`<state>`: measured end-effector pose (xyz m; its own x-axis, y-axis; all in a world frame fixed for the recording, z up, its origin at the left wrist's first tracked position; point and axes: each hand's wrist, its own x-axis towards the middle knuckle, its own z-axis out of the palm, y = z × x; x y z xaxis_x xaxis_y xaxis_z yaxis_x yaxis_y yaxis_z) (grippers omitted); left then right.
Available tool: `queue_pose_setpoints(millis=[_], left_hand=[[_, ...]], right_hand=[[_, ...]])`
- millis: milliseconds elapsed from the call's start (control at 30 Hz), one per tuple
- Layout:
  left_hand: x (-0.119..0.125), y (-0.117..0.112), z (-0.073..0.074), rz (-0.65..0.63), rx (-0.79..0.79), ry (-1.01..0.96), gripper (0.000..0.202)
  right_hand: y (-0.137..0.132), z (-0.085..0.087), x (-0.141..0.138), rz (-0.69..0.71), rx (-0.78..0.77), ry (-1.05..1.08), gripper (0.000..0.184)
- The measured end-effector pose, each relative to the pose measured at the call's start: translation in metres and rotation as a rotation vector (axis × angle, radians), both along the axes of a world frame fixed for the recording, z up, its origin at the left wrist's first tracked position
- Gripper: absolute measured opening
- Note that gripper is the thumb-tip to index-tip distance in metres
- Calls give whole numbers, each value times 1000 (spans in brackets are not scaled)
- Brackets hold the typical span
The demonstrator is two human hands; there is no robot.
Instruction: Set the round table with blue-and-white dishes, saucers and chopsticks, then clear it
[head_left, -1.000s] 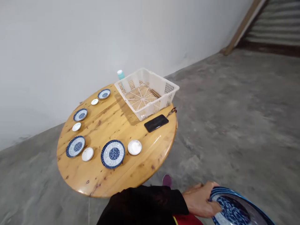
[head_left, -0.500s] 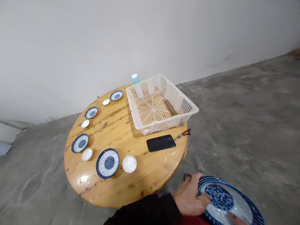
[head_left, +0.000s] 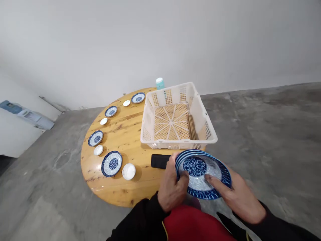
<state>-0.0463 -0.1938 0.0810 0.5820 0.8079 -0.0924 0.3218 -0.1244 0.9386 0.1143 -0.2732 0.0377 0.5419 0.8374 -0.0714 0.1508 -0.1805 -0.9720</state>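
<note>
A small stack of blue-and-white plates (head_left: 213, 175) is held tilted in front of me, off the table's near right edge. My left hand (head_left: 173, 187) grips its left rim, thumb on the top plate's face. On the opposite side my right hand (head_left: 238, 194) clasps the rim, thumb pressed onto the plate's inner surface. Fingers of both hands are partly hidden beneath the stack. Just behind the left hand lies a black phone (head_left: 159, 161), partly covered by it. Nearest on the table are a patterned plate (head_left: 112, 164) and a small white bowl (head_left: 128, 171).
The round wooden table (head_left: 120, 135) carries more plates and white bowls along its left edge. A white plastic basket (head_left: 178, 144) holds several chopsticks (head_left: 192, 128). Behind it stands a light-blue bottle (head_left: 159, 83). A water dispenser (head_left: 32, 117) is at the far left.
The plate stack has come up and left, from the lower right toward the table. My right hand, mostly out of frame before, now shows on it. The view has turned.
</note>
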Motion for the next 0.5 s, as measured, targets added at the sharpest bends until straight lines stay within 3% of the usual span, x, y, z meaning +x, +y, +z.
queue_pose_setpoints(millis=[200,500], left_hand=[[-10,35,24,51,112,-43,52],[-9,90,26,48,145,-55,55]], right_hand=[[51,24,-5,104,106,-28,56],[104,37,1,121,16,8,43]])
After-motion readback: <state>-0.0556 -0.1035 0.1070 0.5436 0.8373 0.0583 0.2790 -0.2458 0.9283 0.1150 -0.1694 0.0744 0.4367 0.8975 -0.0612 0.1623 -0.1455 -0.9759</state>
